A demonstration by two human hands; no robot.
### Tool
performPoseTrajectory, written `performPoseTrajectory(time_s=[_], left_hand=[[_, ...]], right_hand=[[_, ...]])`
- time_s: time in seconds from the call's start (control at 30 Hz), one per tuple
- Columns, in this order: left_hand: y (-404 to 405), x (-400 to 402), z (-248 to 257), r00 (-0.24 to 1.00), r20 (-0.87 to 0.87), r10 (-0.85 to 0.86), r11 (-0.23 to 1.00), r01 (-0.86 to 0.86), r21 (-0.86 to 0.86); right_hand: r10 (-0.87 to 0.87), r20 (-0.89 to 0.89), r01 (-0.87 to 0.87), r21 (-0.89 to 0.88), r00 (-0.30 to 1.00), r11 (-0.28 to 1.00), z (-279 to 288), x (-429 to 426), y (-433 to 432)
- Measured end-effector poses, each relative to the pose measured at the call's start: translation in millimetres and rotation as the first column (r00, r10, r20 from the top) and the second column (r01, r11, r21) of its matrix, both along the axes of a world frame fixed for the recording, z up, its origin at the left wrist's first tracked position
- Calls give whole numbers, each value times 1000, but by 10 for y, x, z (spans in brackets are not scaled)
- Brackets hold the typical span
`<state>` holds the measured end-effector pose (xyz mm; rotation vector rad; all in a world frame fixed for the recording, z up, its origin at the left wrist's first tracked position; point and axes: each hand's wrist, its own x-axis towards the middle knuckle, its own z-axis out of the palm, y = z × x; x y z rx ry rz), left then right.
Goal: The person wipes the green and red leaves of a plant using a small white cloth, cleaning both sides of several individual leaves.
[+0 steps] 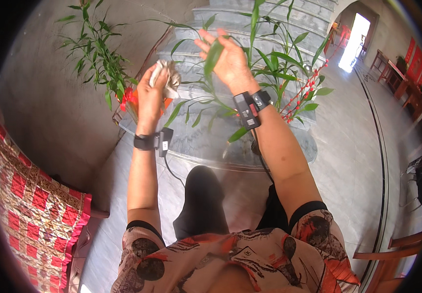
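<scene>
My left hand (148,97) grips a crumpled whitish cloth (168,78) between thumb and fingers, left of the leafy stems. To its right, my right hand (233,64) is raised with the palm up and the fingers apart. A blurred green leaf (214,58) crosses in front of those fingers; whether it touches them I cannot tell. Long-leaved green plants (275,67) stand around my right hand, before the stairs. Beside them slants a stem of red berries (308,88). Their lower stems are partly hidden by my right forearm.
Grey marble stairs (225,141) rise directly ahead. Another leafy plant (103,55) with a red ribbon (127,99) leans by the left wall. A red patterned cover (37,205) drapes furniture at left. Wooden furniture (397,252) stands at lower right. Cables hang from both wrist devices.
</scene>
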<state>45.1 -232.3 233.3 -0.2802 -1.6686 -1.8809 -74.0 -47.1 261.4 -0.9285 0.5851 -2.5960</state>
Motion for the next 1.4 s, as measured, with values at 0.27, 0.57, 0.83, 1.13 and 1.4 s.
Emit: performPoseTrajectory(time_s=[0.27,0.57,0.83,1.13,1.4], left_hand=[[338,-241,370,848,412,-334,917,394,-69],[140,2,686,869,-306,389,874,-453,-174],[1050,-17,908,623,-729,285,331,-777,-535],[1404,-1040,814,748,-584,315,-75,-594,-801],[1304,-1141,661,888,-319,331,-124,-294,-948]], right_hand=[[-140,100,120,184,985,976,6,89,-100],[-594,-334,681,361,732,637,-272,411,511],[-795,-592,894,416,130,-164,-341,-353,654],[-507,-815,837,466,279,-288,-21,-285,549],[-554,-818,902,347,156,-258,-230,-286,685]])
